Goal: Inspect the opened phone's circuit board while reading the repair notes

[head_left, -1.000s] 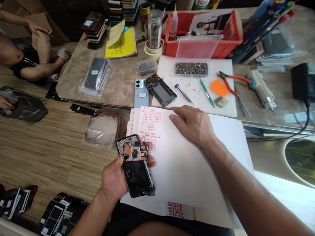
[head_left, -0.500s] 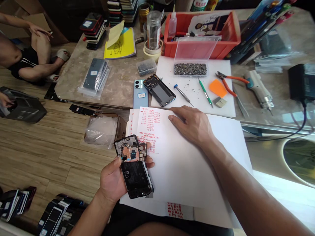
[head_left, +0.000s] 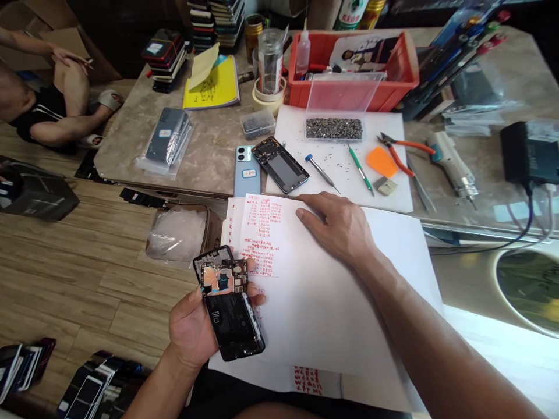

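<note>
**Phone drifts lower-left, grip unchanged**

Head view: left hand (head_left: 194, 326) still clasps the opened black smartphone with exposed battery and board (head_left: 227, 302), now slightly lower-left of centre. Right hand (head_left: 340, 227) stays flat, fingers extended, on the white red-inked paper sheet (head_left: 314, 291).

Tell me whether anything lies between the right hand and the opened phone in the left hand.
Nothing visible does. The right hand rests flat on the white paper; only bare paper separates it from the opened phone in the left hand.

One head-worn camera looks forward and steeply down, close over the lap, toward a cluttered worktable (head_left: 209, 157) beyond.
</note>
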`<move>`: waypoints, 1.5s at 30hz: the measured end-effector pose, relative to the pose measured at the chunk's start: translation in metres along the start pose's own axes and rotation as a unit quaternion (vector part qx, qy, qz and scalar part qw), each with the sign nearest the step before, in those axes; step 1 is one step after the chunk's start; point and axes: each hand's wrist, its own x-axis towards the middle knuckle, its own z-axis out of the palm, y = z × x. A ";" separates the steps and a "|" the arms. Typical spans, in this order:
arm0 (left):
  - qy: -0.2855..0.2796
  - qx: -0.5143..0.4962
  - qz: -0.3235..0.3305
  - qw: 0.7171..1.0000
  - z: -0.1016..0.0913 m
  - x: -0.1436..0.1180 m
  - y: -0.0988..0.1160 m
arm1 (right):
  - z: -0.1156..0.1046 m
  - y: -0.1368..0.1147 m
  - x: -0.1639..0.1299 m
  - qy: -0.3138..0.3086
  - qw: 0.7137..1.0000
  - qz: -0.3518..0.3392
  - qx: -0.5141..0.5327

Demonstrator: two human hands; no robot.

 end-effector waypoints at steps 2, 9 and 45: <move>-0.004 -0.002 -0.003 1.000 0.001 0.001 0.000 | -0.001 0.000 0.000 0.001 1.000 -0.001 0.002; 0.007 -0.003 0.001 1.000 0.003 0.004 0.001 | -0.004 -0.003 -0.002 0.023 0.999 -0.003 0.034; 0.015 -0.004 -0.010 1.000 0.004 0.004 0.001 | -0.005 0.000 -0.005 0.063 0.995 -0.022 0.068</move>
